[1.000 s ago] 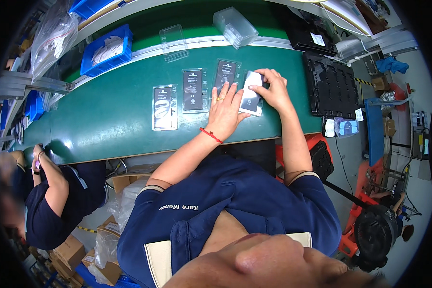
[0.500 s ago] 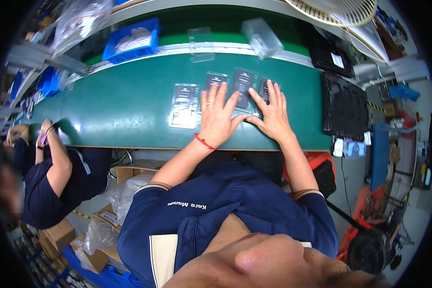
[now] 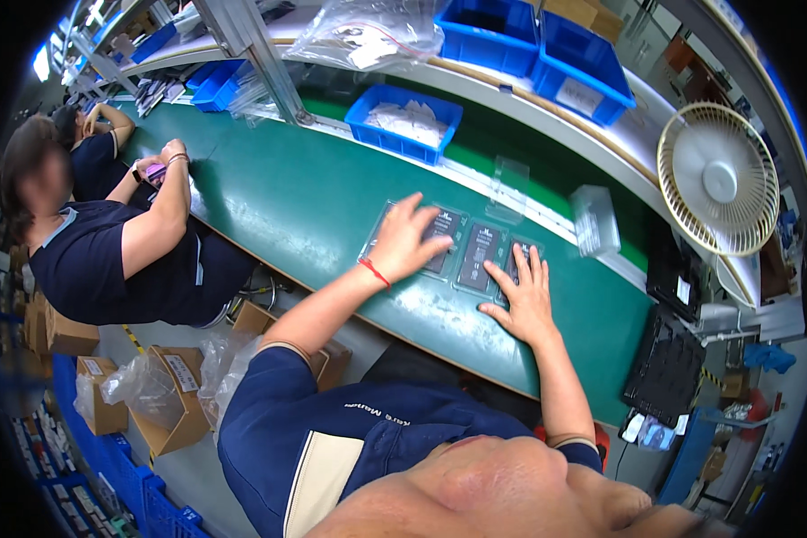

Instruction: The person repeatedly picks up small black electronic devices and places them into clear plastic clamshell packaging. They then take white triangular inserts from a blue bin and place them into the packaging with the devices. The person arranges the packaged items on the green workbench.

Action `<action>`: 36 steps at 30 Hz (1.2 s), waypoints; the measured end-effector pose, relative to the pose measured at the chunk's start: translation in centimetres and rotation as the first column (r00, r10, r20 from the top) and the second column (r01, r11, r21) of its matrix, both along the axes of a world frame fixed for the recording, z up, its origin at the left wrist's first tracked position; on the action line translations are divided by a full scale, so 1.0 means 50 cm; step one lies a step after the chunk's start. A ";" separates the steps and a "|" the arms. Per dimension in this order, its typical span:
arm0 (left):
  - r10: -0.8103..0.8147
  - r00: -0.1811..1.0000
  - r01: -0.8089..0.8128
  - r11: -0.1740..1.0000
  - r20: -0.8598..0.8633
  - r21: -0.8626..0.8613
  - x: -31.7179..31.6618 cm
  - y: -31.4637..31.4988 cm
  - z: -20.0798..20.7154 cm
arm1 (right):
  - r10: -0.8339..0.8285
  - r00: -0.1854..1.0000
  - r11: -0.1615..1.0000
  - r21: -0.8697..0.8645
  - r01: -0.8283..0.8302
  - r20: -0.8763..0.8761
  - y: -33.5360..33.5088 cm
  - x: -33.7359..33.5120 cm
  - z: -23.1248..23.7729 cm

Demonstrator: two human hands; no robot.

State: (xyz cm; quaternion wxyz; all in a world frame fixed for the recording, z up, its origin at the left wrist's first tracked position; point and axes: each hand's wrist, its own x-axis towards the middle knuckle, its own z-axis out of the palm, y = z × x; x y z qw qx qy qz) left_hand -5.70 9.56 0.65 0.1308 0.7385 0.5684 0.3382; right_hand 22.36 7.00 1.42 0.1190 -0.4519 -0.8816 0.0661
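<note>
Now our left hand (image 3: 405, 244) has shifted over the leftmost battery (image 3: 377, 229), hiding most of it; our right hand (image 3: 529, 307) stays on the rightmost battery (image 3: 510, 264), so we span the row. Fingers apart, we grip nothing; the batteries (image 3: 481, 255) lie on the green table (image 3: 296, 215).

On the green workbench (image 3: 278, 215), black battery packs (image 3: 479, 255) carry pale printing, while a solid-blue bin (image 3: 381, 136) at the far edge holds white slips (image 3: 408, 121). A tray (image 3: 663, 363) by the right edge is black. The polo shirt (image 3: 262, 439) is navy with a cream collar (image 3: 327, 471), the cord bracelet (image 3: 375, 273) plain red.
</note>
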 end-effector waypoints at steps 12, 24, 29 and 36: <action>0.046 0.872 -0.213 0.932 -0.487 -0.293 -0.231 0.486 0.051 | -0.017 0.999 1.000 -0.017 0.017 -0.050 0.001 -0.003 0.001; 0.010 0.875 -0.121 0.972 -0.484 -0.199 -0.114 0.404 0.055 | -0.026 0.998 0.999 -0.020 0.025 -0.065 0.002 0.002 -0.002; 0.185 0.936 -0.166 0.982 -0.300 0.087 -0.129 0.400 0.047 | -0.022 0.997 1.000 -0.015 0.021 -0.073 0.002 0.004 -0.007; 0.227 0.936 -0.266 0.956 0.269 0.120 -0.175 0.411 0.050 | -0.025 0.996 1.000 -0.016 0.024 -0.081 0.000 0.006 -0.005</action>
